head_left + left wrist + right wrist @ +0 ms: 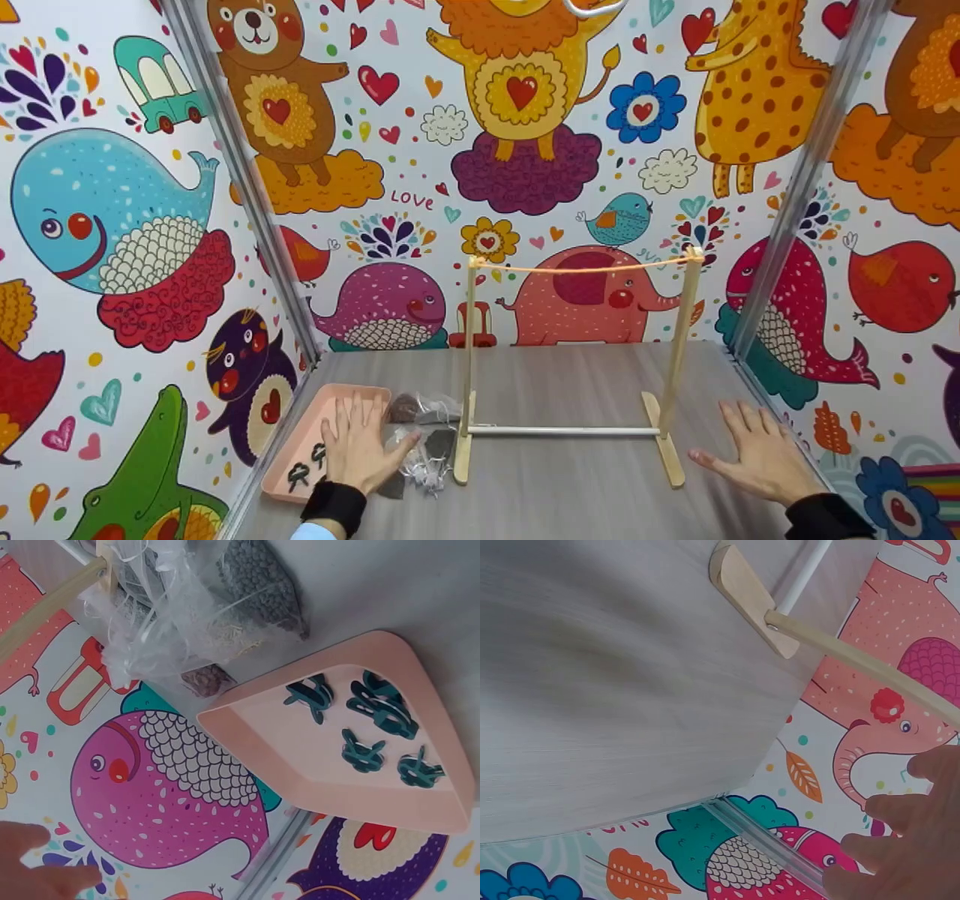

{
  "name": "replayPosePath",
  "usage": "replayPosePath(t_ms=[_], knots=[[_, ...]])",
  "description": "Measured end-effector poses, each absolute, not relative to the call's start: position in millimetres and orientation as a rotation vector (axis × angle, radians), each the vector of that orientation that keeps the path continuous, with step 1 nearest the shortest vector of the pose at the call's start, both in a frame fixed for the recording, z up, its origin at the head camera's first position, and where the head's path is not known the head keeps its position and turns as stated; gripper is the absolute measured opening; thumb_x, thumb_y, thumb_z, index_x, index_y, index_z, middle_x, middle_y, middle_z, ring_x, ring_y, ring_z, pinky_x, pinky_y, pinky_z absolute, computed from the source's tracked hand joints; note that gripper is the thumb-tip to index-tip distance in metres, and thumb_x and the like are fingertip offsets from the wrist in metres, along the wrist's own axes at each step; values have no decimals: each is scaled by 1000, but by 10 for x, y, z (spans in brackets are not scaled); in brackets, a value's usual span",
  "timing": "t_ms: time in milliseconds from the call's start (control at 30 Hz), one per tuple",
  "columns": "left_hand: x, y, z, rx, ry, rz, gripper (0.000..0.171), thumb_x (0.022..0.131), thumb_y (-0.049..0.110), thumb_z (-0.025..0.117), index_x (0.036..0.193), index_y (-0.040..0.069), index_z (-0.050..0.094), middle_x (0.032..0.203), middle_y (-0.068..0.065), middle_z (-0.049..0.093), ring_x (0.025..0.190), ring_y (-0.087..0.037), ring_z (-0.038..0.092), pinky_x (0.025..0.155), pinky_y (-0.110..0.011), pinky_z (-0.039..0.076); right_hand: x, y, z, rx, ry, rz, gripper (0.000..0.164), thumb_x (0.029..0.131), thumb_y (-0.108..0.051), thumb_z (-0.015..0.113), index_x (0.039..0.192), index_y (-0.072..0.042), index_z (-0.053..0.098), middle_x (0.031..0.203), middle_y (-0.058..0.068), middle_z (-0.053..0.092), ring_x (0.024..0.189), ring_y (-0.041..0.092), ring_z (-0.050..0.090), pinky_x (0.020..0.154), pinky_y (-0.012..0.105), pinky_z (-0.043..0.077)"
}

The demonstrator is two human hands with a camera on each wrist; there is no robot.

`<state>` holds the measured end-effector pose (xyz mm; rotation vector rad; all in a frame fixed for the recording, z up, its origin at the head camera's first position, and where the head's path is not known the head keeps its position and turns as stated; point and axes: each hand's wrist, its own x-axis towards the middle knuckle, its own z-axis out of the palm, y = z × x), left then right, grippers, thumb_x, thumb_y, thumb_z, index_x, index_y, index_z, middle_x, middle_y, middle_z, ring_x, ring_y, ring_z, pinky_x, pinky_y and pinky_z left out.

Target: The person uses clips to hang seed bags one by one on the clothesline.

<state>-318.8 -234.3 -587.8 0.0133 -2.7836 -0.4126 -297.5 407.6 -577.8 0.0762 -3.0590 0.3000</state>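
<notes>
Up close, left hand (361,450) splayed wide at near left, right hand (765,456) splayed wide at near right. Grey tabletop (555,491) beneath. Wooden stand (562,430) upright between them. Pink tray (315,420) at left, partly hidden by left hand. Clear bags (430,448) bunched between tray and stand. Green clips (364,752) lying inside tray.

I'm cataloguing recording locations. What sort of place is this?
Probably a small booth or work bay: cartoon-printed walls meet at metal corner posts around a grey tabletop, which bears a wooden frame.
</notes>
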Motion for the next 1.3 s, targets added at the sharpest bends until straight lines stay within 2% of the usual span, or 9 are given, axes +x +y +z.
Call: replayPosePath(t_ms=[167, 333, 467, 600, 767, 833, 1000, 1300], knots=[[-3183, -2327, -5881, -1, -2779, -414, 100, 95, 81, 65, 164, 9, 57, 172, -28, 50, 161, -56, 43, 128, -82, 32, -2975, 4068, -5765, 71, -3095, 323, 117, 99, -83, 58, 167, 9, 37, 169, 46, 38, 153, 74, 32, 121, 92, 27], [-3176, -2316, -5884, -31, -2745, -377, 91, 94, 71, 74, 156, 5, 62, 160, -26, 63, 147, -52, 58, 114, -76, 50, -2993, 4044, -5748, 73, -3143, 387, 118, 97, -85, 58, 165, 10, 42, 164, 47, 44, 148, 72, 42, 116, 90, 37], [-3162, -2313, -5881, -44, -2744, -368, 85, 93, 65, 78, 152, 5, 64, 146, -26, 70, 132, -50, 66, 101, -71, 60, -3008, 4020, -5760, 68, -3180, 429, 115, 96, -85, 60, 161, 9, 48, 159, 46, 51, 142, 70, 51, 110, 88, 46], [-3144, -2322, -5897, -37, -2795, -374, 81, 93, 61, 79, 148, 2, 66, 135, -26, 74, 122, -50, 71, 96, -68, 62, -3011, 3991, -5776, 41, -3219, 516, 110, 95, -83, 66, 154, 9, 55, 152, 44, 59, 133, 65, 61, 106, 83, 53], [-3118, -2344, -5955, -32, -2821, -393, 70, 91, 52, 83, 133, -3, 73, 121, -26, 78, 109, -48, 74, 93, -65, 63, -3011, 3966, -5802, 42, -3197, 664, 94, 93, -72, 79, 142, 8, 64, 133, 35, 73, 110, 44, 73, 95, 67, 65], [-3115, -2356, -5986, -34, -2808, -405, 65, 90, 48, 85, 127, -4, 74, 116, -26, 78, 105, -47, 75, 91, -65, 63, -3010, 3962, -5812, 39, -3187, 703, 87, 93, -67, 82, 138, 7, 66, 126, 30, 76, 103, 35, 73, 90, 61, 68], [-3114, -2392, -6046, -7, -2826, -418, 57, 88, 44, 87, 121, -2, 77, 108, -24, 79, 100, -47, 77, 86, -64, 64, -3022, 3951, -5835, 27, -3205, 738, 79, 91, -59, 87, 133, 5, 68, 119, 23, 78, 98, 29, 70, 88, 56, 68], [-3127, -2594, -6142, 97, -2874, -470, 48, 89, 37, 85, 118, -1, 77, 101, -20, 78, 95, -44, 76, 84, -64, 63, -3041, 3899, -5889, -10, -3253, 783, 83, 85, -64, 91, 132, 1, 70, 117, 18, 78, 95, 23, 66, 88, 53, 68]])
